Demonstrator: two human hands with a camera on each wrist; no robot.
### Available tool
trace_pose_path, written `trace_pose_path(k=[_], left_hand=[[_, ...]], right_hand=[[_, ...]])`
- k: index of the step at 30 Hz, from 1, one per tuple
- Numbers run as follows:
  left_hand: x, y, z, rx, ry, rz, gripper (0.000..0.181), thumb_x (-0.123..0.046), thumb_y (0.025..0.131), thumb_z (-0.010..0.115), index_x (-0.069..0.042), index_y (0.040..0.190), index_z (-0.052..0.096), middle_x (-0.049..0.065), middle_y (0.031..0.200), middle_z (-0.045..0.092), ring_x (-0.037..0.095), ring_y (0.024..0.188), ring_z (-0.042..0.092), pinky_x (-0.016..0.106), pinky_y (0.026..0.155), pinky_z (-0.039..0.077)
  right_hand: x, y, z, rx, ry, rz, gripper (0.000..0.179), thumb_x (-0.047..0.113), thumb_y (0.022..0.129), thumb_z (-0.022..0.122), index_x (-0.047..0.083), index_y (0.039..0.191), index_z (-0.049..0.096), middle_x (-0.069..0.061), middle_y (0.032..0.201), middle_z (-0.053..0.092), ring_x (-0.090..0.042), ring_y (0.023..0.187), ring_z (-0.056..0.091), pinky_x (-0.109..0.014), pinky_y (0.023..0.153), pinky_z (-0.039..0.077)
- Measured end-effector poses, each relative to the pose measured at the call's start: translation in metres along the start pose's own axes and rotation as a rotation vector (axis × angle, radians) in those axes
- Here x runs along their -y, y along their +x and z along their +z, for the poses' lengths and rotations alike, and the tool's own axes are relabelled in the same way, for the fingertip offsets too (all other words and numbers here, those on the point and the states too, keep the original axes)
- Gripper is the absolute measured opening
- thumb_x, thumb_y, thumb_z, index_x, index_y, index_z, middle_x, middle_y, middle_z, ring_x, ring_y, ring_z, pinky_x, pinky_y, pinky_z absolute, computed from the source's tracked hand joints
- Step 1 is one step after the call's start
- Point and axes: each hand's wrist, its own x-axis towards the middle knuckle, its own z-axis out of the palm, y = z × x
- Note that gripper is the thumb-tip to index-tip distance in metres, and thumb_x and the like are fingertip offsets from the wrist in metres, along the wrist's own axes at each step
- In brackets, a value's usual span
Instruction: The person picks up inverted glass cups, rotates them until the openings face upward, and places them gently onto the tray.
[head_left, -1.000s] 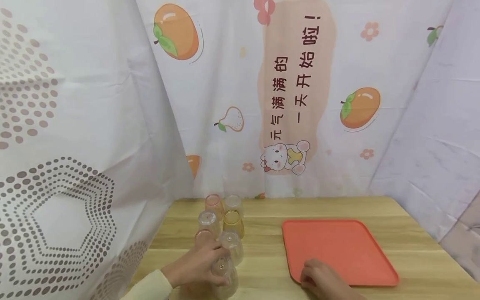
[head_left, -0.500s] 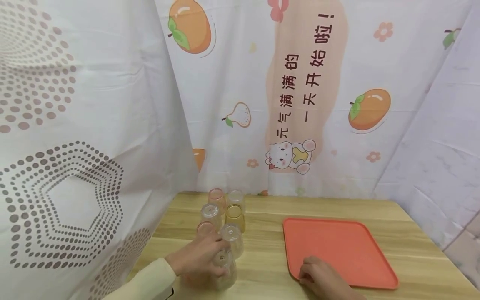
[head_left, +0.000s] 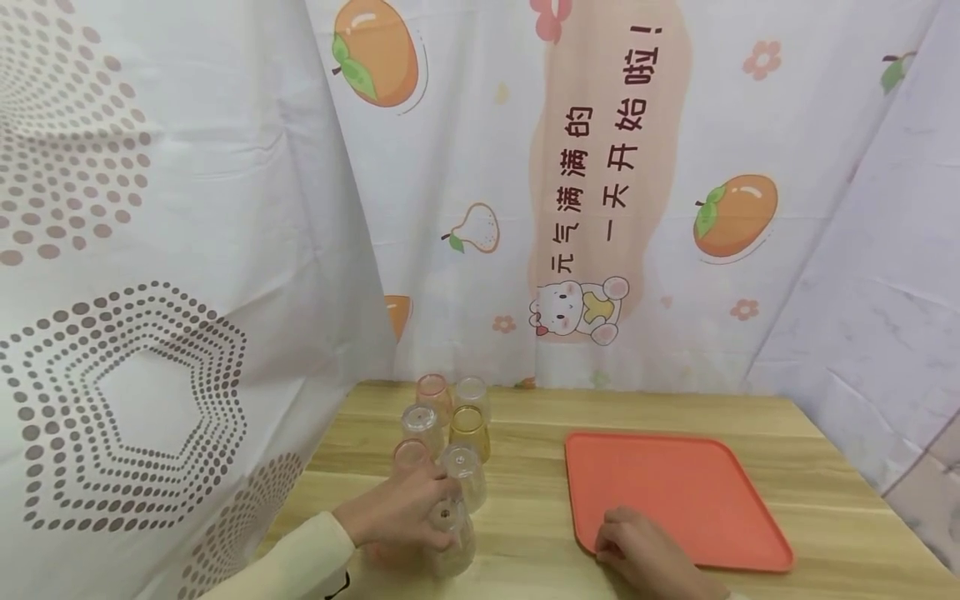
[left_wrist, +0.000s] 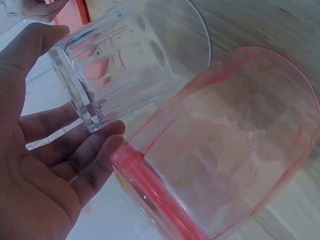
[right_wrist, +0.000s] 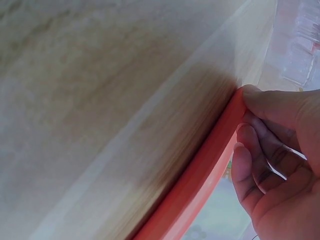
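My left hand point(head_left: 401, 510) grips the base end of an upside-down clear drinking glass point(head_left: 454, 546) at the front of a group of glasses. In the left wrist view, the thumb lies at one side of that clear glass point(left_wrist: 145, 55) and fingertips at the other. Right beside it is a pink glass point(left_wrist: 225, 145), mostly covered by the hand in the head view. My right hand point(head_left: 647, 550) pinches the near left corner of a flat red-orange tray point(head_left: 675, 492); in the right wrist view, thumb and fingers hold the tray's rim point(right_wrist: 200, 175).
Behind the left hand stand more upturned glasses in two rows: another pink glass point(head_left: 412, 454), a yellow glass point(head_left: 470, 435) and several others. Bare wooden tabletop point(head_left: 525, 500) lies between glasses and tray. Printed cloth point(head_left: 465, 317) hangs behind the table and at its sides.
The head view has shifted slightly, so the scene sits a little differently in it. Both hands keep their hold, the left on the clear glass, the right on the tray's corner.
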Motion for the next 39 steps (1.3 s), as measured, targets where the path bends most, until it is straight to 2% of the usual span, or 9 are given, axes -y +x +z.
trace_pose_path(k=[7, 12, 16, 23, 29, 33, 39], left_hand=[[-0.001, 0.002, 0.0, -0.002, -0.072, 0.004, 0.048, -0.046, 0.076, 0.084, -0.015, 0.11, 0.071, -0.009, 0.103, 0.062, 0.001, 0.088, 0.051, 0.02, 0.076, 0.048], [-0.005, 0.005, 0.001, -0.001, -0.129, 0.005, 0.052, -0.049, 0.079, 0.082, -0.015, 0.117, 0.071, -0.009, 0.108, 0.062, 0.001, 0.091, 0.052, 0.019, 0.075, 0.049], [-0.007, 0.005, 0.001, -0.011, -0.176, -0.018, 0.054, -0.053, 0.082, 0.081, -0.016, 0.119, 0.071, -0.009, 0.112, 0.062, 0.003, 0.094, 0.053, 0.019, 0.074, 0.05], [-0.01, 0.008, 0.003, -0.082, -0.239, -0.036, 0.051, -0.055, 0.086, 0.076, -0.019, 0.121, 0.069, -0.011, 0.115, 0.065, 0.006, 0.101, 0.059, 0.025, 0.079, 0.052], [-0.01, 0.012, 0.007, -0.14, -0.292, -0.029, 0.042, -0.052, 0.087, 0.077, -0.024, 0.117, 0.068, -0.015, 0.109, 0.064, 0.002, 0.094, 0.059, 0.022, 0.077, 0.051], [-0.013, 0.015, 0.008, -0.148, -0.379, -0.063, 0.042, -0.05, 0.087, 0.077, -0.022, 0.116, 0.068, -0.015, 0.103, 0.065, 0.001, 0.085, 0.061, 0.021, 0.071, 0.051], [-0.017, 0.018, 0.009, -0.165, -0.495, -0.144, 0.039, -0.048, 0.086, 0.08, -0.024, 0.112, 0.064, -0.011, 0.094, 0.064, 0.007, 0.078, 0.061, 0.025, 0.062, 0.051]], right_hand=[[0.0, 0.001, 0.003, -0.015, -0.012, -0.028, 0.019, 0.008, 0.084, 0.084, 0.023, 0.081, 0.074, 0.021, 0.08, 0.053, 0.004, 0.074, 0.049, -0.021, 0.06, 0.047], [-0.002, -0.001, 0.003, -0.016, 0.0, -0.03, 0.019, 0.007, 0.083, 0.084, 0.023, 0.081, 0.073, 0.021, 0.081, 0.053, 0.005, 0.075, 0.05, -0.021, 0.06, 0.048], [-0.002, -0.001, 0.004, -0.022, -0.003, -0.038, 0.02, 0.006, 0.083, 0.083, 0.023, 0.081, 0.073, 0.021, 0.08, 0.053, 0.005, 0.075, 0.049, -0.02, 0.061, 0.048], [0.001, 0.0, 0.005, -0.018, -0.002, -0.032, 0.019, 0.006, 0.083, 0.083, 0.021, 0.081, 0.073, 0.021, 0.08, 0.052, 0.005, 0.074, 0.048, -0.021, 0.06, 0.047], [0.0, 0.001, 0.003, -0.018, 0.001, -0.042, 0.017, 0.007, 0.083, 0.084, 0.02, 0.081, 0.074, 0.021, 0.08, 0.052, 0.005, 0.074, 0.047, -0.02, 0.061, 0.047], [0.0, 0.0, 0.003, -0.02, 0.003, -0.043, 0.018, 0.007, 0.084, 0.083, 0.022, 0.081, 0.073, 0.021, 0.08, 0.052, 0.005, 0.075, 0.047, -0.02, 0.06, 0.046], [0.002, -0.001, 0.002, -0.016, 0.013, -0.022, 0.018, 0.006, 0.084, 0.082, 0.022, 0.082, 0.074, 0.021, 0.081, 0.053, 0.005, 0.075, 0.048, -0.021, 0.061, 0.048]])
